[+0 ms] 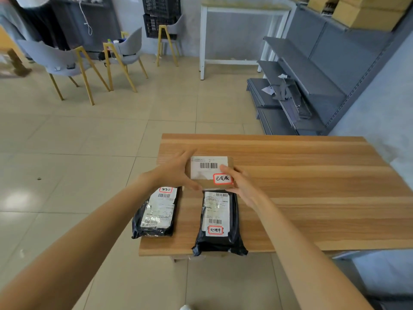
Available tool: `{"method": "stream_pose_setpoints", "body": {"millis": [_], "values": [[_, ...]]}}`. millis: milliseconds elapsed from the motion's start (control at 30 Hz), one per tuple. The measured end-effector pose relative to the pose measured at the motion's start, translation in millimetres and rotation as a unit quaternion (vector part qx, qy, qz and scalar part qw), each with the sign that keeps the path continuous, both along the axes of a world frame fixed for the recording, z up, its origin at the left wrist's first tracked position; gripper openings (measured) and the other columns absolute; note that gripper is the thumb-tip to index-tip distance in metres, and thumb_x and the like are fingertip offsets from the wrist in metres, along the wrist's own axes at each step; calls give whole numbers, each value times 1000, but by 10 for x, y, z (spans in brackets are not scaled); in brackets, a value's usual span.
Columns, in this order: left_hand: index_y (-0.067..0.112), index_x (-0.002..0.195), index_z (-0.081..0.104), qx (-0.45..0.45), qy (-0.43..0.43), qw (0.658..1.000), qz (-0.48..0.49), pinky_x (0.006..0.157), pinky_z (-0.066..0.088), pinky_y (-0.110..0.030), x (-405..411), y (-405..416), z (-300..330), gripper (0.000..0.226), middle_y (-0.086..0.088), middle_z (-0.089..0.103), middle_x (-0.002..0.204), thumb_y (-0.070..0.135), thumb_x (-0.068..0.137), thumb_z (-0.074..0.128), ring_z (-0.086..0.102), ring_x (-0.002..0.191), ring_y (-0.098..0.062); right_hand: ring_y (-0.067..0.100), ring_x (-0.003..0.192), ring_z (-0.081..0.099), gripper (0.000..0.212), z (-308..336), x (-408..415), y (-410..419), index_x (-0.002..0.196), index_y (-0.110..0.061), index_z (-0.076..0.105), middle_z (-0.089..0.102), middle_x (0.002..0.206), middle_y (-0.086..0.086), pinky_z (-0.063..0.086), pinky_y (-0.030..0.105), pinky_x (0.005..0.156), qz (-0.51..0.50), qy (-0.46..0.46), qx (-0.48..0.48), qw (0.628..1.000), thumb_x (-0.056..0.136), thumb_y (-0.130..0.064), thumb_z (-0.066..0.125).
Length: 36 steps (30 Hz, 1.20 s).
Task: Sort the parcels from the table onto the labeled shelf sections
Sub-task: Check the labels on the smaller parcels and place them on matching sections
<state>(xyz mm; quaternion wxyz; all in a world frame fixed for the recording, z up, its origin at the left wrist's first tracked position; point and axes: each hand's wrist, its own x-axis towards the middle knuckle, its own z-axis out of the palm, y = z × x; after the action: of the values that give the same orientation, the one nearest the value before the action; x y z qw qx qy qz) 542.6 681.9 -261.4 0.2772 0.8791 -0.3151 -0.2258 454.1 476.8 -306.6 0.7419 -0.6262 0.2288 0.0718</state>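
We see both hands on the cardboard parcel (pixel 202 173) above the table (pixel 312 175). Left hand (pixel 176 171) and right hand (pixel 243 186) fingers clamp its sides; two black parcels (pixel 220 222) lie nearer.

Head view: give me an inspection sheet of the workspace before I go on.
Surface: wooden table, mostly bare on its right.
Job's things: cardboard parcel with a red-bordered sticker, held in both hands; left black bag and right black bag lying flat near the table's front edge.
Clutter: nothing seen on the table.
Grippers: left hand and right hand grip the parcel's sides.
Cables: white cord hanging at the far wall.
Surroundings: grey shelf unit at right, chairs, black crates.
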Motion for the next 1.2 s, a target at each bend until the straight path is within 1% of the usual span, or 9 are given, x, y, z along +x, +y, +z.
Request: {"method": "stream_pose_setpoints", "body": {"millis": [100,200,300,400,567,700,800,1000,1200], "values": [[23,155,2,-151,112,972,144,116,25,-46,-6,-4,-24,131,1,22,157,65,56,77,23,144,-19,16,97,69,22,27,-13,15,105,-25,63,74,100,1,51,40,92,-47,-27,15,998,85,-31,70],[24,151,25,-208,225,925,226,105,41,-48,-11,-17,-95,115,2,45,147,90,60,54,46,132,-23,12,94,69,24,36,-30,64,109,-25,62,74,100,-1,53,32,84,-65,-50,12,997,86,-30,69],[16,116,62,-237,288,901,223,68,55,-27,-60,-96,-137,66,7,74,89,72,84,46,70,76,-7,8,84,72,25,18,-64,133,111,-24,62,74,100,-2,54,20,65,-66,-63,1,996,87,-27,68],[17,98,64,-272,315,882,220,43,45,-13,-99,-185,-162,39,11,70,65,50,97,43,63,50,-1,8,79,72,24,15,-87,183,112,-24,63,74,99,-2,54,18,62,-59,-73,-24,995,88,-26,68],[16,95,68,-306,314,862,256,47,46,-17,-31,-193,-202,43,7,71,67,55,91,51,63,49,-4,10,98,68,33,118,-49,128,117,-30,60,71,110,-5,54,29,88,-30,-75,-81,993,87,-42,65],[22,104,73,-319,283,867,258,99,48,-39,156,-157,-23,66,-1,74,105,74,65,61,70,98,-20,12,130,45,75,422,6,-118,143,-25,42,49,141,-9,34,39,109,-38,-71,-219,972,82,-67,54],[21,111,70,-305,274,881,236,98,47,-40,281,-192,242,71,-2,73,109,75,66,59,67,106,-24,15,138,34,70,693,37,-446,148,-21,34,38,150,-5,31,40,112,-52,-75,-408,908,90,-54,56],[25,110,69,-302,262,900,175,68,47,-29,406,-559,698,49,2,74,103,62,90,46,67,81,-13,24,144,24,71,1150,-14,-1042,150,-9,27,34,153,7,24,36,115,23,-12,-755,655,93,-39,58],[23,109,70,-292,258,915,107,85,50,-34,349,-1201,1009,54,-2,74,105,66,85,49,67,89,-19,27,143,24,72,1445,-340,-1302,151,-10,23,29,154,9,23,36,116,-11,58,-780,623,92,-35,56]]}}
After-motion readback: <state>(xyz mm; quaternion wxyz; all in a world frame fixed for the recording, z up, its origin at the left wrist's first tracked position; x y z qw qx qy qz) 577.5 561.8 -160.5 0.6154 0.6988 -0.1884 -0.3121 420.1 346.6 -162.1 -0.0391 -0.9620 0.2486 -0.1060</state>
